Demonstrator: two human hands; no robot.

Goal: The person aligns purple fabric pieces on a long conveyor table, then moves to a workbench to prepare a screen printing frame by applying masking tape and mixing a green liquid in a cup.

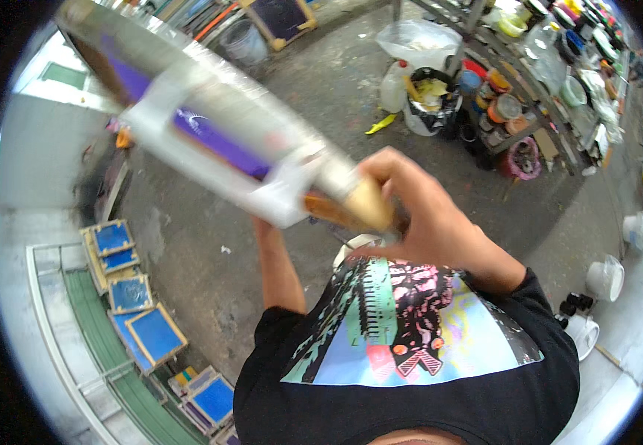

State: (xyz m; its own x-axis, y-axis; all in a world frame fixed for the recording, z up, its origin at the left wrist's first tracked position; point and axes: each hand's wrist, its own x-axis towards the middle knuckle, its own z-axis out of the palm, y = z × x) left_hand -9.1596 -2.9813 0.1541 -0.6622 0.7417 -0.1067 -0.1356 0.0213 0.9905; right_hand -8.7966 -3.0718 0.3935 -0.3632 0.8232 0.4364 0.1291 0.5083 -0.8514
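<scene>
Hands gripping a long wooden-handled squeegee, lifted blurred above the chest: right hand is closing around the handle end, left hand is reaching underneath, its grasp hidden. Blue-meshed frames are leaning nearby.

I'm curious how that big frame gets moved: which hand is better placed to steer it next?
Probably the right. The right hand has its fingers closed on the frame at its wooden corner. The left hand is hidden behind it, and only the forearm shows.
</scene>
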